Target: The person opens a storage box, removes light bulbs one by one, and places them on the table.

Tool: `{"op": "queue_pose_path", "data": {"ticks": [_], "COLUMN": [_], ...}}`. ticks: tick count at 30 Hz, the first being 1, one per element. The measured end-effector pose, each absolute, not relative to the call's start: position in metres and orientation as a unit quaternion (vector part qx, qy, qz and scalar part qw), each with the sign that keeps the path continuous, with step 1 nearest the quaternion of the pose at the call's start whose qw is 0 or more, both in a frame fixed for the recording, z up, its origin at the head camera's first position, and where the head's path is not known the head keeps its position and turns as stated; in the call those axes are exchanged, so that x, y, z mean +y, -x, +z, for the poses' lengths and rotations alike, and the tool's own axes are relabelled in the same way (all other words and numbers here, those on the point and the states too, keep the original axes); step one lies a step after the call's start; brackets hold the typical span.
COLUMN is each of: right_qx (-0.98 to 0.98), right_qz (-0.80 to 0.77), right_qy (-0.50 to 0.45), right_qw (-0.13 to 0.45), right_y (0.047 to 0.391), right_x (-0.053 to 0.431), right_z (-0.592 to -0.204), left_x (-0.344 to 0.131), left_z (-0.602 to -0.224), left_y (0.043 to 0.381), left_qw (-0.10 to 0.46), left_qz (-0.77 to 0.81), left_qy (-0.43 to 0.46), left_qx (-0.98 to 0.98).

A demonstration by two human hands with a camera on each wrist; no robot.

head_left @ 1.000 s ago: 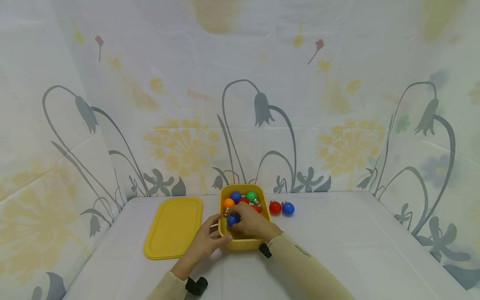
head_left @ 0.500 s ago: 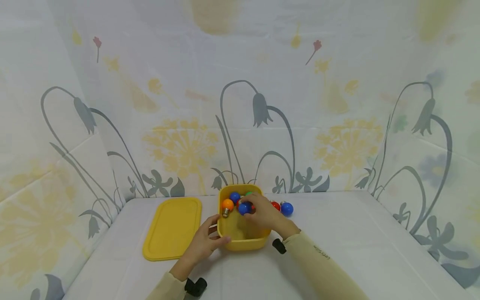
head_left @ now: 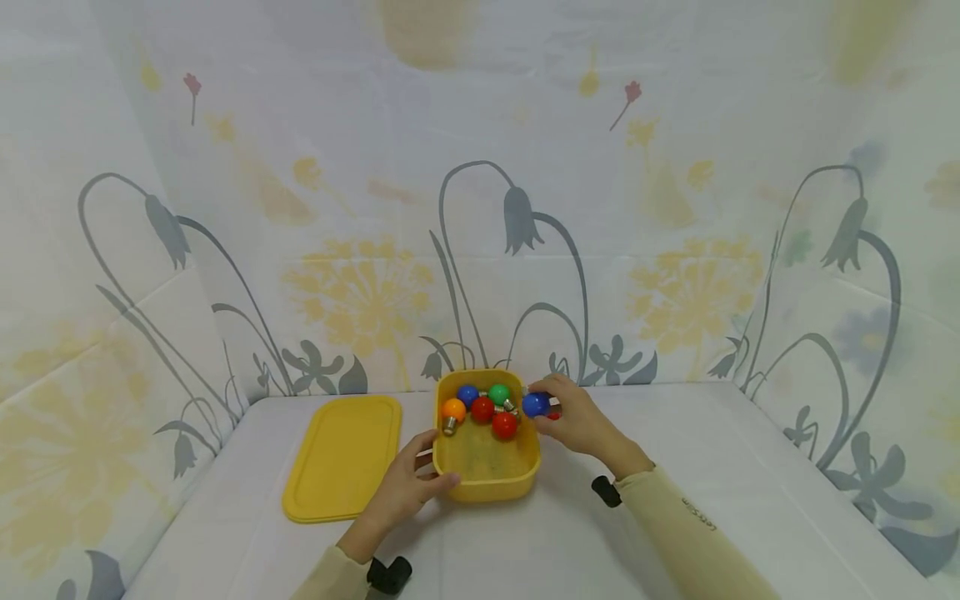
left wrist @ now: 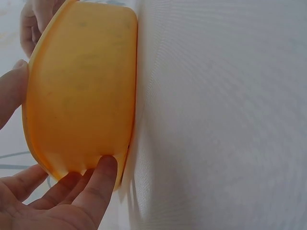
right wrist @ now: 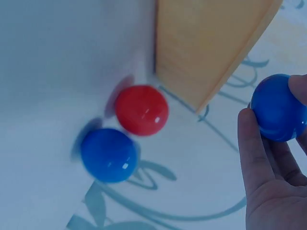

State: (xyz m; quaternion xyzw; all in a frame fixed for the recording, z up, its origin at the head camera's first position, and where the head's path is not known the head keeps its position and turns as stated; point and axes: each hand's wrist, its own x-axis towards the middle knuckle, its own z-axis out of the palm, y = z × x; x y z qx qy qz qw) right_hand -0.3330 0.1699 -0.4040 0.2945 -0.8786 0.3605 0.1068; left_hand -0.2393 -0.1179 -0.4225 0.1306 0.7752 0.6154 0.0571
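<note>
In the head view, a yellow plastic box (head_left: 487,490) holds several coloured light bulbs: an orange bulb (head_left: 453,410), a green bulb (head_left: 499,394), a blue bulb (head_left: 468,395) and red ones, some with metal screw bases showing. My left hand (head_left: 408,487) grips its near left corner, thumb at the near rim and fingertips against the left wall. Just past the right rim, my right hand (head_left: 583,423) pinches another blue bulb (right wrist: 277,108) between thumb and fingers. Below it, a red bulb (right wrist: 141,110) and a blue bulb (right wrist: 109,155) lie side by side; the hand mostly hides them in the head view.
A flat yellow lid (head_left: 347,458) lies left of the box on the white tablecloth (head_left: 712,500). Behind the table hangs a flower-printed curtain (head_left: 480,250).
My right hand has carried the blue bulb up from inside the box and rightward over the right rim. My left hand stays at the box corner.
</note>
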Motion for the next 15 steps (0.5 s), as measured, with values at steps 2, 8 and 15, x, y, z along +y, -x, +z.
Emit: {"op": "queue_pose_path", "data": {"ticks": [2, 8, 15], "right_qx": [-0.877, -0.880, -0.887], "right_qz": [0.361, 0.365, 0.383], "right_qy": [-0.295, -0.276, -0.227], "right_qw": [0.116, 0.132, 0.122], "right_y": [0.336, 0.338, 0.340], "right_x": [0.180, 0.210, 0.238], "right_z": [-0.406, -0.404, -0.412], "left_x": [-0.118, -0.118, -0.118], "left_z": [-0.422, -0.423, -0.422], "left_y": [0.240, 0.241, 0.240], "left_qw": [0.059, 0.060, 0.062], "left_qz": [0.614, 0.615, 0.612], "left_qy": [-0.130, -0.130, -0.128], "left_qx": [0.776, 0.775, 0.778]}}
